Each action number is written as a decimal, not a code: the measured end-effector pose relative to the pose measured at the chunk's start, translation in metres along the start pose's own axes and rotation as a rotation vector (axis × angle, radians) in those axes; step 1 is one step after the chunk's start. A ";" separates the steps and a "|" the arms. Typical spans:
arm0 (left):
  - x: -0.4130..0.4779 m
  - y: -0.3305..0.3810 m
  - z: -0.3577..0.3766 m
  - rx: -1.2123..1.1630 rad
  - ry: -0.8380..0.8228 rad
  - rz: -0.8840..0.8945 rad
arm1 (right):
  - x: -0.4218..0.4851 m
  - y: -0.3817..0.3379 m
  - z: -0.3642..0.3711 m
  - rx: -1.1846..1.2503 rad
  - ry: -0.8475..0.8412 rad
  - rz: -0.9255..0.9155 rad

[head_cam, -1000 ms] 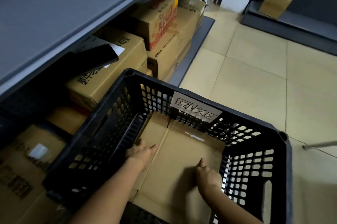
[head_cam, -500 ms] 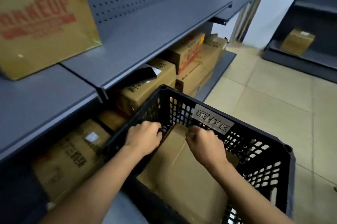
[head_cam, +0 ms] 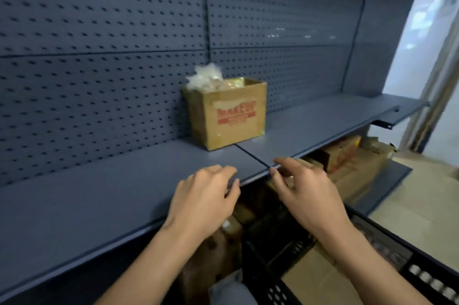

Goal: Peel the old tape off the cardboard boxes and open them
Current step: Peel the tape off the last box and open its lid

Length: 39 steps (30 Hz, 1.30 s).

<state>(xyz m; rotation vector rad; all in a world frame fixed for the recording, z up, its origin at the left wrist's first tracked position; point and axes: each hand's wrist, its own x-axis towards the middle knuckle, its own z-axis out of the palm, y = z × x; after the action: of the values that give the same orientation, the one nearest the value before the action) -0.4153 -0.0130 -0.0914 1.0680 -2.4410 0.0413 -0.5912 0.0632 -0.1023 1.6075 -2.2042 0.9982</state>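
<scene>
My left hand (head_cam: 206,203) and right hand (head_cam: 308,195) hover empty, fingers loose, at the shelf (head_cam: 99,195) edge. The cardboard box (head_cam: 231,118) sits back by the pegboard (head_cam: 99,56), seemingly open; I'd draw it forward two-handed before peeling.

crate (head_cam: 427,280): cut by lower edge, blurred | lower boxes (head_cam: 347,155): half hidden under shelf (head_cam: 99,205)
</scene>
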 end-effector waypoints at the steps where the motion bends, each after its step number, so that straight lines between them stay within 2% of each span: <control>1: -0.011 -0.013 -0.013 0.010 0.045 -0.029 | 0.001 -0.018 0.002 0.015 -0.001 -0.039; 5: -0.055 -0.067 -0.056 0.061 0.210 -0.156 | 0.003 -0.087 0.016 0.087 -0.063 -0.173; 18: -0.207 -0.210 -0.172 0.272 0.351 -0.564 | -0.024 -0.309 0.077 0.214 -0.317 -0.572; 24: -0.270 -0.266 -0.217 0.343 0.503 -0.728 | -0.045 -0.399 0.101 0.306 -0.469 -0.674; 28: -0.307 -0.308 -0.236 0.358 0.474 -0.911 | -0.059 -0.449 0.127 0.415 -0.654 -0.601; 32: -0.340 -0.360 -0.257 0.319 0.388 -1.106 | -0.063 -0.490 0.150 0.612 -0.916 -0.324; 36: -0.361 -0.402 -0.267 0.241 0.254 -1.305 | -0.067 -0.512 0.179 0.651 -0.975 -0.246; 39: -0.364 -0.410 -0.264 0.077 0.231 -1.347 | -0.071 -0.514 0.187 0.699 -1.023 -0.223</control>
<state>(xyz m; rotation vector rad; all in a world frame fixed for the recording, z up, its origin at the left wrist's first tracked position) 0.1928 0.0068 -0.0790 2.3198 -1.1346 -0.1673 -0.0616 -0.0884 -0.0821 3.1640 -2.1689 1.0772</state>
